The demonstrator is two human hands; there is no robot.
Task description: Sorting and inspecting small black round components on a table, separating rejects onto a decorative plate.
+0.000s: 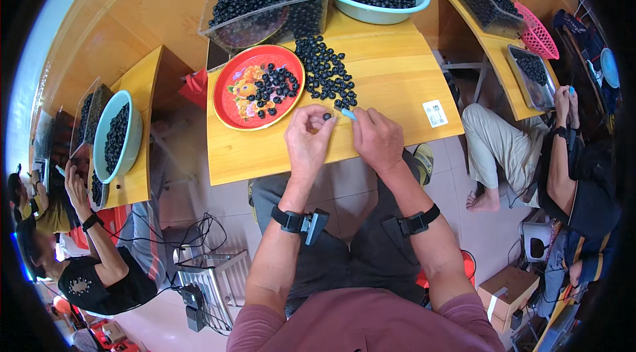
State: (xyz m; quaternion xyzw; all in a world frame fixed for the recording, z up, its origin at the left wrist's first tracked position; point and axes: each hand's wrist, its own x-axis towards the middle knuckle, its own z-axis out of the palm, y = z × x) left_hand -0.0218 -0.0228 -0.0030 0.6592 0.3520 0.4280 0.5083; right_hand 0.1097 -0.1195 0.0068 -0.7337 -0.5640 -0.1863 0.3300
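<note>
My left hand [307, 139] pinches a small round black bead [326, 116] between thumb and fingertips, above the front part of the yellow wooden table [397, 67]. Close beside it, my right hand [379, 137] is closed around a slim tool with a light blue handle [348, 114]; its dark tip points toward the loose beads. A heap of similar black beads [324, 70] spreads just beyond both hands. To the left lies a round red tray [228, 112] with a gold rim and a floral print, holding a cluster of beads [277, 84].
At the back stand a clear plastic bin [265, 17] and a light blue basin [381, 15], both full of black beads. A white label [435, 113] sits on the table's right side. People work at tables left and right. Cables [199, 229] and a metal stool [215, 279] are on the floor.
</note>
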